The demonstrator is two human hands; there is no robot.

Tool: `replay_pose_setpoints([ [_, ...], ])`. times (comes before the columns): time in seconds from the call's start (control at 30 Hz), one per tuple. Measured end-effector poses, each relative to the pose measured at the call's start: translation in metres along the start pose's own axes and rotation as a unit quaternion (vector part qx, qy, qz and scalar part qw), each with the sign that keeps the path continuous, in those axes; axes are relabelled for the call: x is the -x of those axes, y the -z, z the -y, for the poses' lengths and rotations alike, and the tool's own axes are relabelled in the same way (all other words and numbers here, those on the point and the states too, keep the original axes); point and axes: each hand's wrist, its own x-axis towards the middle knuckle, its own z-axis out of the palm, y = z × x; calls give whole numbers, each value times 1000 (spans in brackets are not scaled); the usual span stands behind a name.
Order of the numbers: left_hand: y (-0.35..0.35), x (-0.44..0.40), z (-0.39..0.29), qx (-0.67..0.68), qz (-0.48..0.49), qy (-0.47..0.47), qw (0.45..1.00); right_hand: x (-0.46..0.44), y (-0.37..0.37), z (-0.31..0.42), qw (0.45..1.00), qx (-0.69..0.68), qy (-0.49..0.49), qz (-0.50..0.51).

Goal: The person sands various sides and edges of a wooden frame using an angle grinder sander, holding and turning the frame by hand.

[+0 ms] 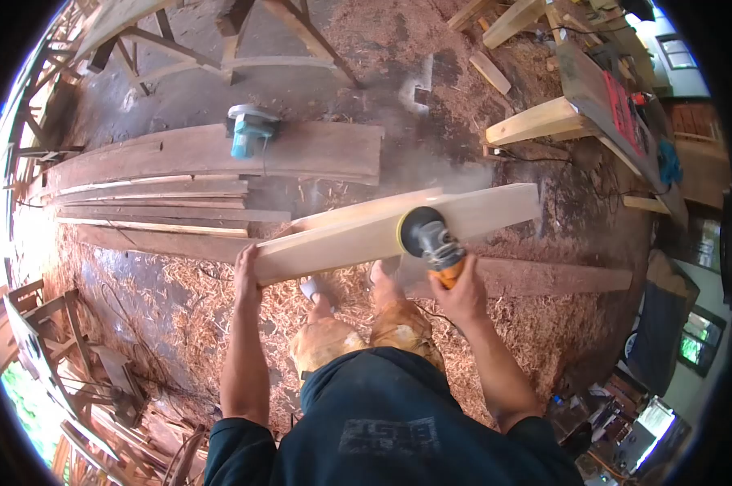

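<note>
A pale wooden board [333,248] lies across in front of me at a slight slant, its right end farther away. My left hand [248,266] is closed on the board's left end. In my right hand [463,293] is an orange and black power sander [432,241], held by its orange body. The sander's round yellow-edged pad rests against the board's face near the middle. My right fingers are wrapped round the tool and partly hidden. Behind the board shows a second pale piece of wood [366,210].
Beyond the board, a teal circular saw [252,132] sits on a wide plank [325,150]. Narrow strips [155,191] lie nearby at left. Wood shavings [212,300] cover much of the floor. A workbench [601,101] stands at right, and timber frames [220,61] at the far left. Dust hangs beyond the board.
</note>
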Motion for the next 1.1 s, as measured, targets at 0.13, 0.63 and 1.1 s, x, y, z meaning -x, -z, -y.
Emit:
replay_pose_setpoints([
  [0.13, 21, -42, 7, 6, 17, 21, 1000, -34, 60, -86, 997, -21, -28, -67],
  [0.63, 39, 5, 42, 152, 14, 68, 986, -62, 167, -176, 981, -19, -142, -133],
  [1.1, 69, 38, 68, 260, 144, 154, 942, 41, -48, 218, 959, -5, -4, 283],
])
